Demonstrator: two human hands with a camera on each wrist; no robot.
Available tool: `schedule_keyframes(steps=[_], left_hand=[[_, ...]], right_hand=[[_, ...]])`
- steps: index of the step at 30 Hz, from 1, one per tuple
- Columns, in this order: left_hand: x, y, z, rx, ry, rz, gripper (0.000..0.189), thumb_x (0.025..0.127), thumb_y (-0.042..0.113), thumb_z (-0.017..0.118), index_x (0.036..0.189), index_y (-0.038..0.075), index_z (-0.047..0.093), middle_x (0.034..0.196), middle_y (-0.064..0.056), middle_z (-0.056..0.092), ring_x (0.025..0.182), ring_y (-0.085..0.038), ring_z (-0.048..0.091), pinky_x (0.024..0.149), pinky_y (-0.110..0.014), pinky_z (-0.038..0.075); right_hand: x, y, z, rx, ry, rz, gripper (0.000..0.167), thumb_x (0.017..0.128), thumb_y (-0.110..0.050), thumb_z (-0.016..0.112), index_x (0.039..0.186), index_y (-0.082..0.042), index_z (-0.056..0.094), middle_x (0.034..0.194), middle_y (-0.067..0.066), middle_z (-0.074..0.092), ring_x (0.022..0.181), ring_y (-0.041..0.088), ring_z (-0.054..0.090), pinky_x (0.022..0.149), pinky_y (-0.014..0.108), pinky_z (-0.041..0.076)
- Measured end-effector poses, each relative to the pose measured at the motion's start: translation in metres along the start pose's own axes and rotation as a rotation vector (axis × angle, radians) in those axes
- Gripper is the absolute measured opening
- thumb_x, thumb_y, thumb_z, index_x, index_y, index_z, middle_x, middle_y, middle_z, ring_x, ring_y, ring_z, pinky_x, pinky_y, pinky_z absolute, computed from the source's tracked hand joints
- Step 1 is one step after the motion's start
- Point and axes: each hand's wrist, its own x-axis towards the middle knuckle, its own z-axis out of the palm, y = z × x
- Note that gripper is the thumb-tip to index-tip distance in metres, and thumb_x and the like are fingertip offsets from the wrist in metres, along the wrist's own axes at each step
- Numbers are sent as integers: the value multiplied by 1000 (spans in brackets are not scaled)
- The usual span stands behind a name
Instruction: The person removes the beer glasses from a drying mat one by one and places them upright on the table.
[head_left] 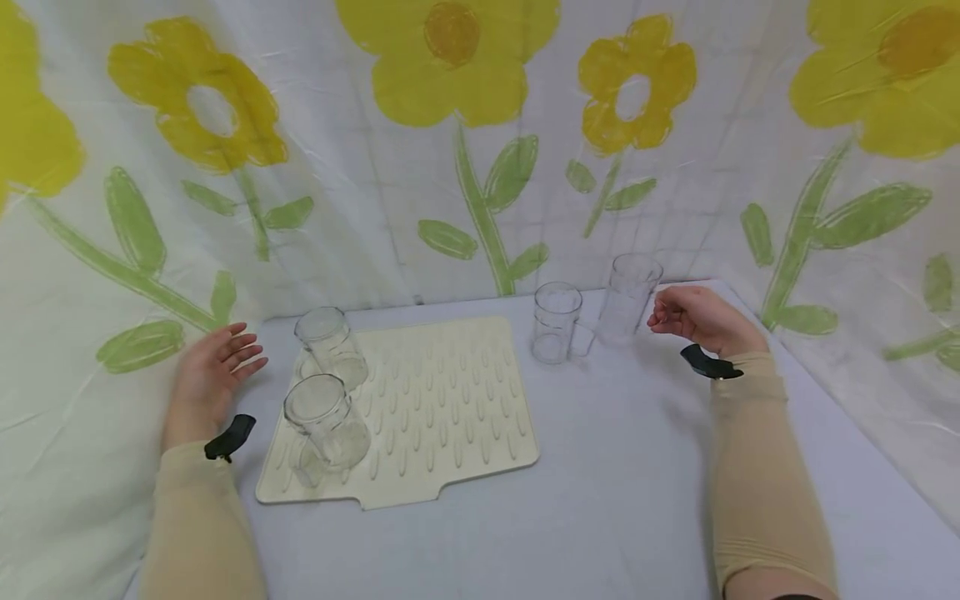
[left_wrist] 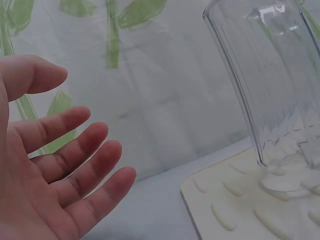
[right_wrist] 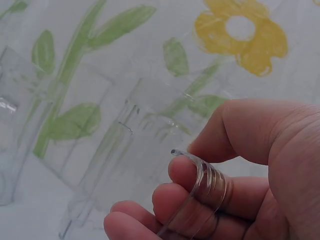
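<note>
My right hand [head_left: 705,317] has its fingers curled round the handle [right_wrist: 207,182] of a tall clear glass mug [head_left: 627,304] at the back right of the table. Left of it stands a shorter clear glass mug [head_left: 553,325], its handle pointing right. A cream ridged drying mat [head_left: 442,400] bears two more clear mugs along its left side, a back mug [head_left: 330,346] and a front mug [head_left: 330,425]. Off the mat's left edge, my left hand [head_left: 213,379] holds nothing, its fingers spread and loosely bent. The back mug [left_wrist: 270,100] is near it in the left wrist view.
A white cloth covers the table [head_left: 600,500]. Behind it hangs a white curtain [head_left: 322,192] printed with yellow flowers, close to the table's back edge and sides. The mat has a tab [head_left: 399,498] at its front edge.
</note>
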Motion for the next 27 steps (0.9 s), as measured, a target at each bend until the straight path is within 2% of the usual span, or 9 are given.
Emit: schedule_keyframes(steps=[7, 13, 22, 27], left_hand=[[-3, -12, -14, -49, -34, -42, 27, 120, 13, 46, 136, 4, 67, 124, -12, 77, 111, -28, 76, 99, -41, 68], [1, -19, -19, -22, -33, -88, 29, 120, 13, 45, 134, 7, 70, 122, -10, 77, 110, -25, 76, 98, -40, 68], [1, -22, -13, 8, 7, -76, 27, 120, 13, 47, 129, 6, 72, 117, -9, 77, 106, -23, 75, 96, -37, 69], [2, -25, -11, 35, 23, -46, 26, 119, 10, 49, 124, 6, 74, 112, -9, 78, 102, -22, 76, 93, -35, 69]], right_hand=[[11, 15, 3, -53, -15, 46, 36, 116, -12, 48, 87, -7, 69, 86, 5, 73, 86, 16, 78, 89, 29, 70], [14, 23, 4, -110, -36, 88, 38, 117, -15, 50, 84, -7, 68, 87, 6, 75, 85, 14, 77, 90, 30, 70], [10, 25, 0, -189, -53, 105, 36, 114, -15, 49, 84, -8, 68, 84, 2, 69, 91, 14, 81, 89, 28, 69], [8, 23, -1, -257, -65, 96, 33, 115, -18, 50, 89, -8, 69, 86, 0, 71, 96, 14, 82, 86, 29, 69]])
